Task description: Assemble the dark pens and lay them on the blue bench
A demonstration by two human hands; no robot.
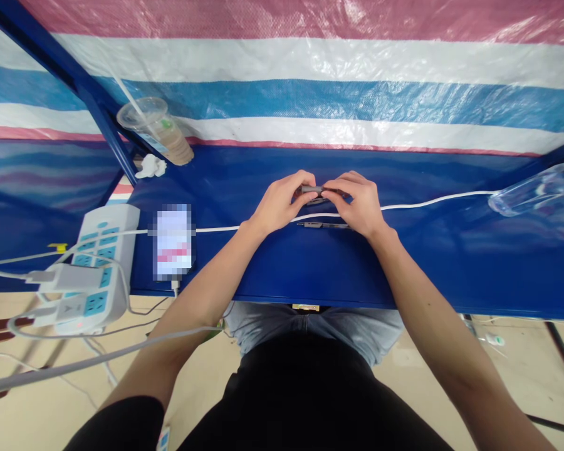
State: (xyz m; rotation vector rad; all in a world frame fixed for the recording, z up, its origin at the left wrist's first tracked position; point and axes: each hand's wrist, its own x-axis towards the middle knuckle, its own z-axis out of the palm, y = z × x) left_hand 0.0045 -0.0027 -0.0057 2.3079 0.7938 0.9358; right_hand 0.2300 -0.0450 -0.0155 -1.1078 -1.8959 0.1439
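Fingertips of my left hand (pixel 282 199) and my right hand (pixel 358 199) are closed on a thin grey-and-black pen (pixel 313 190), held level just above the blue tabletop. The left fingers pinch one end and the right fingers the other; both ends are partly covered. Just below it something dark shows between the hands, too small to make out. A second dark pen (pixel 320 224) lies on the table, its right end hidden behind my right hand. Between this pen and the held one runs a white cable (pixel 319 215), passing under both wrists.
On the left are a white power strip (pixel 134 216) with plugs, a blurred phone (pixel 173 241) on a charging cable, crumpled tissue (pixel 151 166) and a plastic cup (pixel 169 141) with a straw. A clear bottle (pixel 540 188) lies at right. Striped sheeting (pixel 310 94) hangs behind.
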